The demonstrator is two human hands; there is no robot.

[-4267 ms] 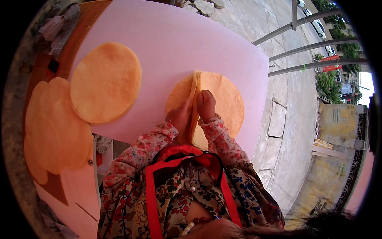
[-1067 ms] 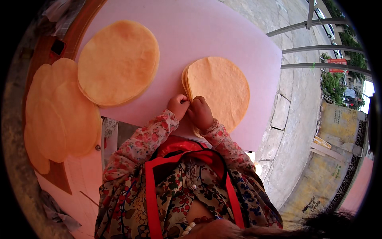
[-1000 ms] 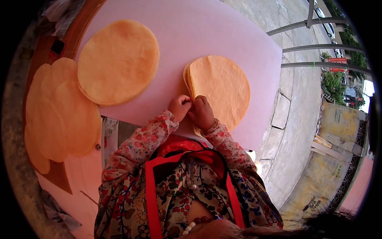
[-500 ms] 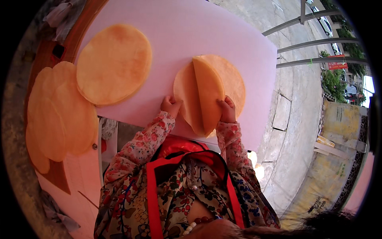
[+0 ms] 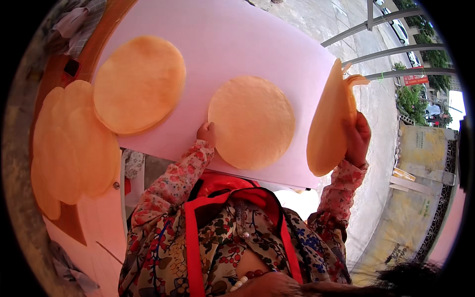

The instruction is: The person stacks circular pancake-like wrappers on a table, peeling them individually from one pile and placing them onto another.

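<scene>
A thin, round, orange-yellow pancake-like sheet lies flat on the pale pink tabletop in front of me. My left hand is closed at its left edge, fingertips on the rim. Off to the right, my right hand grips a bundle of thin round sheets, held up on edge beside the table's right side. The bundle is bent, and several loose edges fan out at its top. Some of the right fingers are hidden behind it.
A thick round stack of similar sheets sits at the table's left. Further left, several overlapping sheets lie on a lower brown-and-pink surface. A small dark device with a red edge is behind them. Metal rails stand beyond the right edge.
My right hand has lifted the folded sheets off the table and carried them right, past its edge. A flat round sheet now shows where they lay. My left hand stays nearly in place.
</scene>
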